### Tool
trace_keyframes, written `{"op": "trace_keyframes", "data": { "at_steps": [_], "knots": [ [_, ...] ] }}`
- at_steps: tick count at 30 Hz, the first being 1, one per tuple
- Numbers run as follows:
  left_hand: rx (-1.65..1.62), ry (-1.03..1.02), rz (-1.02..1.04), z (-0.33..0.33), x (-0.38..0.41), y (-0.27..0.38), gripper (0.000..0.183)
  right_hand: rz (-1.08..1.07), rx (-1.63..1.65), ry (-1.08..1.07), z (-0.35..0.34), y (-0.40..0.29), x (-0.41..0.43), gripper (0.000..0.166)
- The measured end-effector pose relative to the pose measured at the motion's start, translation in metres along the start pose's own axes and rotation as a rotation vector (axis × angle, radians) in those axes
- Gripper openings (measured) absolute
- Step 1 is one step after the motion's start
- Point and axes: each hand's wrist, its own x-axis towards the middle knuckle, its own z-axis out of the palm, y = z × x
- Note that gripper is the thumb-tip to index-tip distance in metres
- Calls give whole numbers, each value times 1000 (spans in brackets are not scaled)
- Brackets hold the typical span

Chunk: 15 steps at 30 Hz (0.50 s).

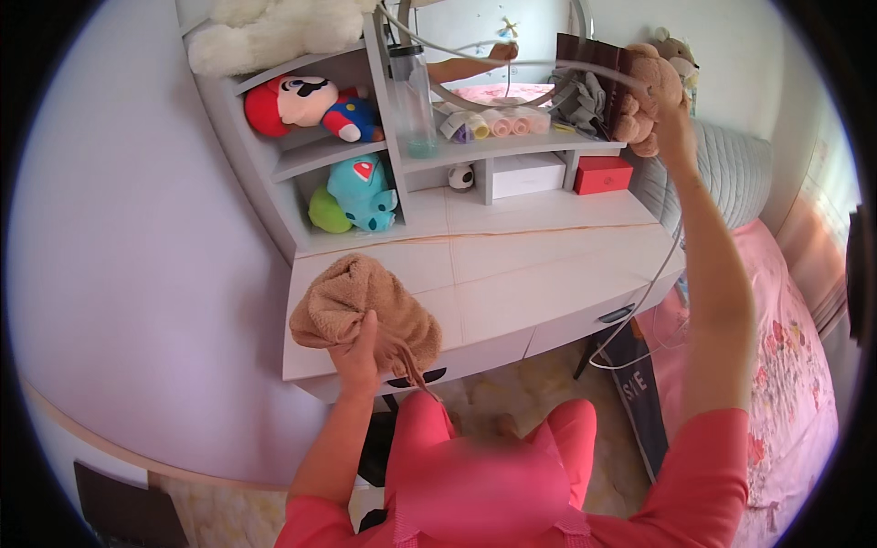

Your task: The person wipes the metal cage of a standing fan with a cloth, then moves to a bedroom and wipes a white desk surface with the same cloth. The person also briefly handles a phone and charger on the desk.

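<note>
My left hand (357, 359) grips a bunched brown fleece cloth (394, 301) with a thin cord hanging from it, over the left front of the white desk (548, 274). My right hand (675, 130) is raised at the upper right, closed on a white cable (596, 66) that runs left across the round mirror (534, 34). More of the cable loops down behind my right forearm. A brown plush bear (654, 79) lies just behind that hand and partly hidden by it. The mirror reflects a raised hand and forearm.
Grey shelves (329, 159) hold a red-capped plush figure (308, 106) and a turquoise plush (360, 188). A clear bottle (413, 103), a white box (527, 175) and a red box (603, 176) stand at the back. A bed with pink bedding (788, 383) is at right.
</note>
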Motion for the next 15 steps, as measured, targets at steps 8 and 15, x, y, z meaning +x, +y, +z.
{"op": "trace_keyframes", "data": {
  "at_steps": [8,15],
  "knots": [
    [165,-49,39,-8,1,-2,27,-229,41,-401,81,-13,-146,39],
    [170,16,-7,-6,-5,0,26,-196,-249,-520,35,-23,-191,37]
  ]
}}
